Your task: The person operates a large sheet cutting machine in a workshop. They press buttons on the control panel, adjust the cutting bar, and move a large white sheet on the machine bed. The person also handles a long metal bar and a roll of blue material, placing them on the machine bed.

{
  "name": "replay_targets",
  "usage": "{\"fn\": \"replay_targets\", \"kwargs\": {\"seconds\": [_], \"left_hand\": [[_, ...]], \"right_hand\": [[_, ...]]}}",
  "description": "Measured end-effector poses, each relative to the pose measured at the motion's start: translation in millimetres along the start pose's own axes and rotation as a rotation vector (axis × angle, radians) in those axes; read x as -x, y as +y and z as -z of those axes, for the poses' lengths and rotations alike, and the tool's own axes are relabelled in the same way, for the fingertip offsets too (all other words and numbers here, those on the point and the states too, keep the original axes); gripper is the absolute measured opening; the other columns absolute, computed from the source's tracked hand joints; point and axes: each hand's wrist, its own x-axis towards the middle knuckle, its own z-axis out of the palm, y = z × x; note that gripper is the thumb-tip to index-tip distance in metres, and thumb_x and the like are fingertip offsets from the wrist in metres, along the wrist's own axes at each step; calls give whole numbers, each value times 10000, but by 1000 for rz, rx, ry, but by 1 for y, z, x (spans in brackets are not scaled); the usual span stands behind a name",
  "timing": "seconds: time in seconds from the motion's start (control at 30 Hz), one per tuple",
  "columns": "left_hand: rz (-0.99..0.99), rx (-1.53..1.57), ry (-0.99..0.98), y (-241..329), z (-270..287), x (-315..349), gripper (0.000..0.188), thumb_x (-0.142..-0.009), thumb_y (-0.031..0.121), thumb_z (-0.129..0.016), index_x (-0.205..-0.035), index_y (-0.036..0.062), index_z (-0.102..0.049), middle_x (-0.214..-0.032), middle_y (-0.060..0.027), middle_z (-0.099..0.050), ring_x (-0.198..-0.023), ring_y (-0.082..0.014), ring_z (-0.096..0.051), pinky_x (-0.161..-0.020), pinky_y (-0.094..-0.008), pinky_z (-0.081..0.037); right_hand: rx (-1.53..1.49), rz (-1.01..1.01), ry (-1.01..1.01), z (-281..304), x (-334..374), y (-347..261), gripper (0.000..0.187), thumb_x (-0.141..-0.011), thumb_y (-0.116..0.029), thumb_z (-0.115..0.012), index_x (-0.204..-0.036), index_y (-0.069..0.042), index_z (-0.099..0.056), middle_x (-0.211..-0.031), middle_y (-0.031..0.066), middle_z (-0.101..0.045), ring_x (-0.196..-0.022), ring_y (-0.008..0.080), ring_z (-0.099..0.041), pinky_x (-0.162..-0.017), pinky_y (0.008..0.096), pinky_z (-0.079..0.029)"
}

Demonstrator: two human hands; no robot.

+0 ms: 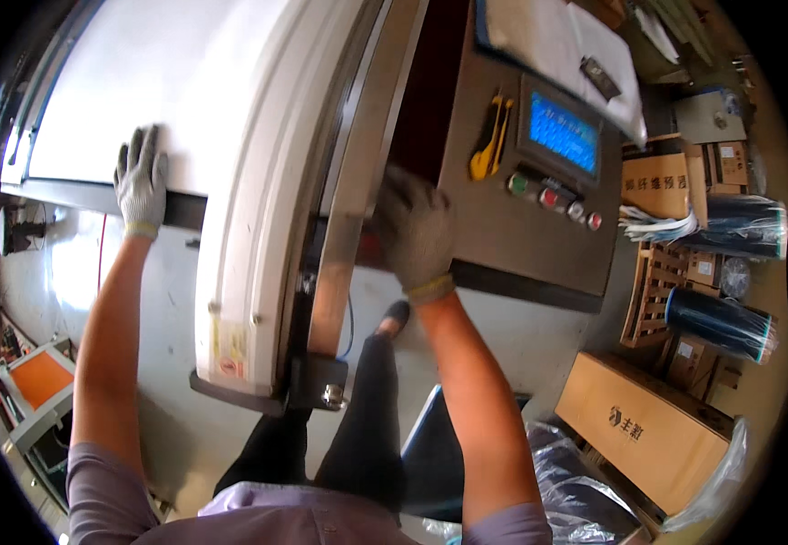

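Note:
My left hand (pixel 142 182), in a pale knitted glove with grey fingers, lies flat at the near edge of a large white sheet (pixel 140 82) on the machine's bed. Its fingers are stretched out, and it grips nothing. A long white machine beam (pixel 249 200) runs between my two hands. Beyond the beam, my right hand (pixel 417 227), gloved the same way, is over the dark gap next to a long metal strip (pixel 344 232). Motion smears its fingers, so whether they hold the strip's edge cannot be made out.
Right of my right hand, the machine top carries a yellow utility knife (pixel 485 150), a blue-lit control screen (pixel 562 132) and several push buttons (pixel 548 198). Cardboard boxes (pixel 639 431), dark plastic-wrapped rolls (pixel 719 322) and a wooden pallet (pixel 655 286) stand at the right.

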Motion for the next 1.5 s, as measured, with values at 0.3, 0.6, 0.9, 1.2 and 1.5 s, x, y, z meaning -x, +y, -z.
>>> {"fn": "replay_targets", "kwargs": {"seconds": [0.3, 0.6, 0.9, 1.2, 1.5], "left_hand": [[-35, 30, 66, -13, -22, -6, 600, -1007, 573, -227, -1493, 257, -379, -1554, -30, -349, -1449, -276, -275, -1219, -416, -164], [-179, 37, 112, -26, -28, -7, 586, -1013, 575, -259, -1495, 258, -366, -1547, -12, -358, -1441, -193, -290, -1223, -367, -153], [-164, 24, 117, -25, -27, -7, 577, -1020, 559, -242, -1491, 255, -379, -1542, -25, -369, -1439, -235, -295, -1219, -385, -158], [-142, -51, 57, -27, -29, -3, 545, -1030, 513, -230, -1503, 273, -354, -1563, -17, -332, -1455, -295, -253, -1213, -438, -164], [-50, -32, -45, -20, -17, -5, 574, -1008, 557, -257, -1498, 281, -370, -1568, -26, -323, -1447, -331, -255, -1201, -464, -176]], "right_hand": [[74, 62, 223, -24, 2, 15, 233, -775, -147, -688, -1001, -185, -728, -1213, 42, -638, -1078, 282, -596, -924, 457, -448], [75, 108, 268, -27, 3, 16, 278, -770, -74, -634, -1015, -173, -721, -1178, 35, -653, -1048, 303, -618, -903, 452, -475], [80, 137, 277, -25, 3, 15, 348, -757, -1, -567, -1022, -168, -718, -1176, 58, -652, -1061, 304, -622, -900, 464, -481], [84, 111, 203, -18, 3, 9, 395, -721, 17, -550, -1020, -170, -728, -1194, 64, -644, -1107, 302, -596, -929, 451, -457], [112, 120, 122, -15, 4, 9, 371, -774, -20, -591, -1100, -162, -699, -1279, 69, -586, -1203, 295, -535, -989, 494, -419]]}}
